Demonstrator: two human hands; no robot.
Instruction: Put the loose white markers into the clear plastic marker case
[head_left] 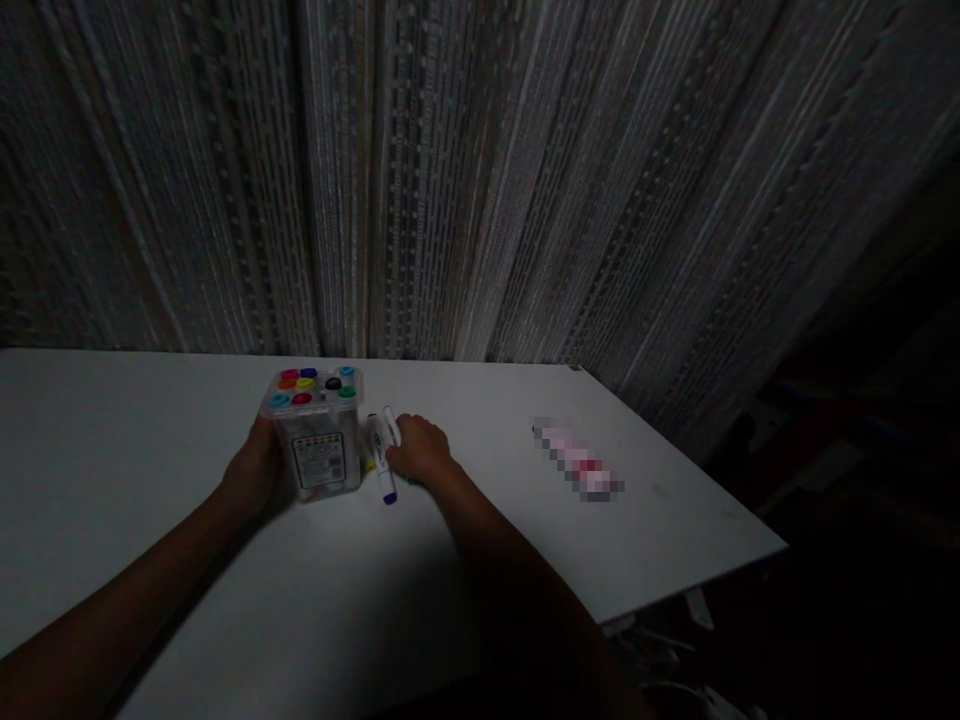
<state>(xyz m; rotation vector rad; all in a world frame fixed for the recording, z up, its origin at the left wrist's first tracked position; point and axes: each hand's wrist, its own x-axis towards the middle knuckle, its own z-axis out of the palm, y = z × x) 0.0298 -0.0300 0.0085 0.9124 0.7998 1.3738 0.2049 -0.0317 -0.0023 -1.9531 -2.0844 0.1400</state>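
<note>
A clear plastic marker box (319,440) stands on the white table (150,460), with several coloured marker caps showing at its top. My left hand (255,470) is wrapped against the box's left side, holding it. Loose markers (384,460) lie on the table just right of the box, one with a purple cap pointing toward me. My right hand (421,450) rests on these loose markers with its fingers curled over them; what the fingers grip is partly hidden.
A blurred pinkish object (577,460) lies on the table to the right. A striped curtain (480,180) hangs behind the table. The table's right edge (697,590) drops to a dark floor with some clutter.
</note>
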